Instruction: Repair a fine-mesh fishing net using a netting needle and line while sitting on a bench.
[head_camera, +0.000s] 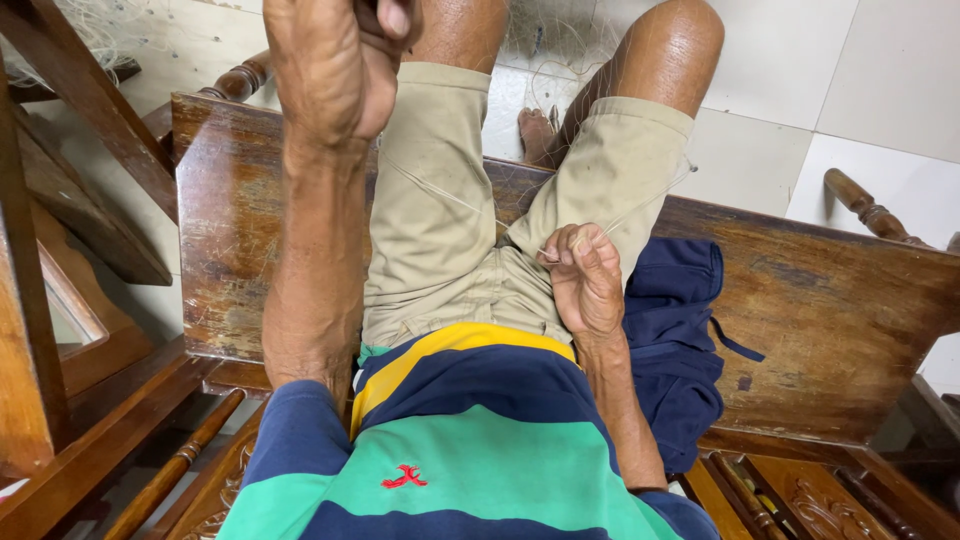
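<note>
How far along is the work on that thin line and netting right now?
Done: hard to judge; fine netting already hangs past the knees. In hand: the left hand is raised in a closed grip, the right hand pinches a thin line running taut across the shorts. How much is left cannot be told.

A home: carved wooden bench (830, 310) on pale tiled floor (880, 90).

Left hand (335, 65) raised in a fist, right hand (585, 275) pinching thin line (440, 190) over khaki shorts (440, 230), wooden bench (830, 310)
</note>
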